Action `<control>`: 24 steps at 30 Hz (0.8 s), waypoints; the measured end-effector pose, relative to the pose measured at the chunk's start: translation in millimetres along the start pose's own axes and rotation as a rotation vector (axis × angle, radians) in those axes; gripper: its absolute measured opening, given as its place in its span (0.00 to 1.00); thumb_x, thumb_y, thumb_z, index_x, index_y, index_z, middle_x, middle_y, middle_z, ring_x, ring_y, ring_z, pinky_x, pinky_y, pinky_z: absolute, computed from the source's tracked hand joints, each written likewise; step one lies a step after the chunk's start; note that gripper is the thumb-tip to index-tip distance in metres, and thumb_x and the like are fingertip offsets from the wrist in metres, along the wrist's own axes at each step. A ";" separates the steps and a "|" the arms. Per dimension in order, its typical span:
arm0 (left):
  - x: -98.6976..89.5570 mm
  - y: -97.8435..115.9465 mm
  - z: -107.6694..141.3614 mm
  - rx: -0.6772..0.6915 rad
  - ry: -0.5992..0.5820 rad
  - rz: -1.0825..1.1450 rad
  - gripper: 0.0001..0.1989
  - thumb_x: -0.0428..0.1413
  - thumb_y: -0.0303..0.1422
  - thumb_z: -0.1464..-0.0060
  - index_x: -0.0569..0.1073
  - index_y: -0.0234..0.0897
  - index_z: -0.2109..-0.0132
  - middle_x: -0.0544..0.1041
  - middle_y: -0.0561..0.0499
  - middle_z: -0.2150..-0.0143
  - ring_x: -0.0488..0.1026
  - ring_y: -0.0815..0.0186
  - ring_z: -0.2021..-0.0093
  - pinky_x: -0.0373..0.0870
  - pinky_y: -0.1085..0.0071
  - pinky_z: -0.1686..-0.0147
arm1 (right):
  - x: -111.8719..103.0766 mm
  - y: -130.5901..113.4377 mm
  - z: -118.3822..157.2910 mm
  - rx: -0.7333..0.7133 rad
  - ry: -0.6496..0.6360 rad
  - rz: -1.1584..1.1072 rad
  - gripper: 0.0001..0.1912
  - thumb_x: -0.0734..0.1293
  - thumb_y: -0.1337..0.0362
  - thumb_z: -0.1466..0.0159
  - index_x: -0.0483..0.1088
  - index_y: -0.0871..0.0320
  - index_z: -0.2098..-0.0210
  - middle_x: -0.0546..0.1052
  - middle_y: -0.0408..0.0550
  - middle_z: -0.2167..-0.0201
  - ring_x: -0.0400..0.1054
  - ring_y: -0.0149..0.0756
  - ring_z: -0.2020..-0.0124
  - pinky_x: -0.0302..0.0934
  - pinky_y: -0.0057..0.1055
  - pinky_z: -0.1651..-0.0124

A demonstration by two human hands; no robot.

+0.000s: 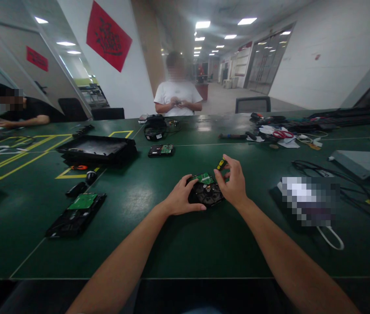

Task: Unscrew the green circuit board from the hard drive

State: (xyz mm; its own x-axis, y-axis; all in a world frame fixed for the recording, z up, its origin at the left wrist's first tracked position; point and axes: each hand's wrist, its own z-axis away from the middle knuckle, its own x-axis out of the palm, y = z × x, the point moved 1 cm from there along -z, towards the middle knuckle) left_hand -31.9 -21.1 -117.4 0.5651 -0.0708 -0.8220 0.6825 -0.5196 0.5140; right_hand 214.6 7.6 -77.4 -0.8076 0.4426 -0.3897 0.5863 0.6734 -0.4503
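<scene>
A hard drive [208,194] lies on the green table in front of me, its green circuit board [203,178] facing up at the far end. My left hand [184,195] grips its left side, with fingers on the far edge and the thumb along the near edge. Above the right side of the drive, my right hand [233,179] pinches a yellow-and-black screwdriver [221,164] by its handle. Its shaft is hidden, so I cannot tell whether the tip touches the drive.
Left on the table [132,244] lies another drive [77,213]; a smaller one [161,150] is farther back. A black tray [98,148] stands back left. On the right are a blurred-out object [307,200], black cables [351,187] and a grey box [363,164]. A co-worker [177,93] sits opposite.
</scene>
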 end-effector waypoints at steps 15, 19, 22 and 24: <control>-0.7 1.2 0.4 -0.005 -0.008 -0.017 0.55 0.64 0.64 0.50 0.58 0.42 0.24 0.51 0.36 0.23 0.53 0.37 0.25 0.57 0.40 0.28 | 2.7 -1.9 0.2 0.018 -0.010 -0.038 0.30 0.66 0.59 0.28 0.56 0.49 0.29 0.69 0.59 0.37 0.77 0.45 0.53 0.80 0.46 0.54; -0.4 1.2 -0.1 -0.001 -0.012 -0.025 0.55 0.63 0.64 0.48 0.58 0.41 0.24 0.51 0.35 0.23 0.53 0.38 0.24 0.57 0.42 0.28 | 4.6 0.0 1.0 0.032 0.003 -0.016 0.31 0.67 0.57 0.29 0.56 0.50 0.29 0.72 0.59 0.39 0.76 0.47 0.52 0.79 0.50 0.52; -0.4 1.5 -0.1 -0.002 -0.014 -0.034 0.54 0.62 0.65 0.48 0.58 0.40 0.24 0.51 0.35 0.23 0.53 0.38 0.24 0.56 0.42 0.28 | 4.0 1.1 0.5 0.008 -0.005 -0.002 0.31 0.68 0.57 0.29 0.58 0.50 0.30 0.72 0.59 0.39 0.75 0.49 0.48 0.79 0.51 0.51; -0.5 1.9 0.0 -0.007 -0.017 -0.039 0.54 0.61 0.65 0.47 0.57 0.39 0.24 0.50 0.35 0.23 0.52 0.38 0.24 0.56 0.42 0.28 | 3.3 1.1 -0.1 -0.008 -0.023 -0.005 0.31 0.67 0.58 0.29 0.57 0.50 0.29 0.71 0.59 0.38 0.74 0.49 0.47 0.79 0.51 0.50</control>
State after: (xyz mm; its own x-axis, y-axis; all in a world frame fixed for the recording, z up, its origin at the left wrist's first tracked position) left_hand -30.9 -22.1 -116.0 0.5299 -0.0650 -0.8456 0.7073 -0.5164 0.4829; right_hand 212.5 9.9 -79.2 -0.8090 0.4253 -0.4058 0.5814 0.6807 -0.4456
